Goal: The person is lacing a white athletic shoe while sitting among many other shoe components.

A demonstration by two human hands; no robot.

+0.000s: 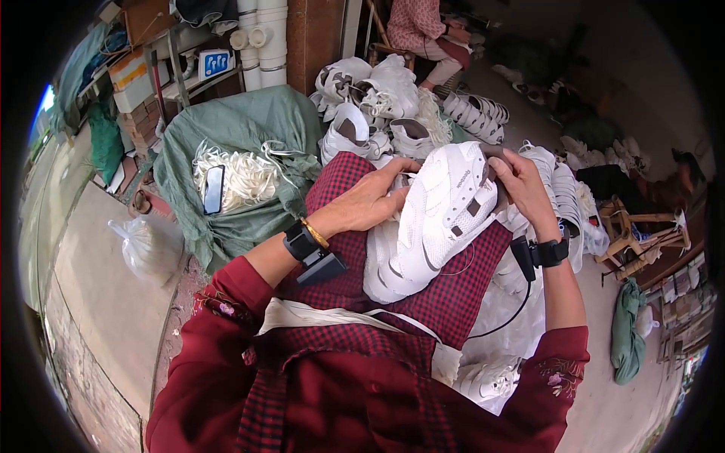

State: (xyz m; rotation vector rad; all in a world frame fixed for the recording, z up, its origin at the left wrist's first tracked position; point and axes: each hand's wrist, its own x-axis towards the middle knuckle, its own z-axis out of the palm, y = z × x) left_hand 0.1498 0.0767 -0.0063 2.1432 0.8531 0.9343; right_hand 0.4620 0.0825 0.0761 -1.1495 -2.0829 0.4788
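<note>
A white sneaker with small dark patches and bare eyelets lies tilted across my lap, its toe end toward my waist. My right hand is closed on the sneaker's dark-lined upper edge, thumb and fingers pinching it. At its left side my left hand curls with thumb and index finger against the sneaker; the fingertips are partly hidden behind it. Under the sneaker spreads a red-and-black checked apron. Part of another white shoe shows below it.
A green cloth to the left bears a heap of white laces and a phone. More white shoes pile up ahead and at the right. A plastic bag stands far left. Another person sits beyond the pile.
</note>
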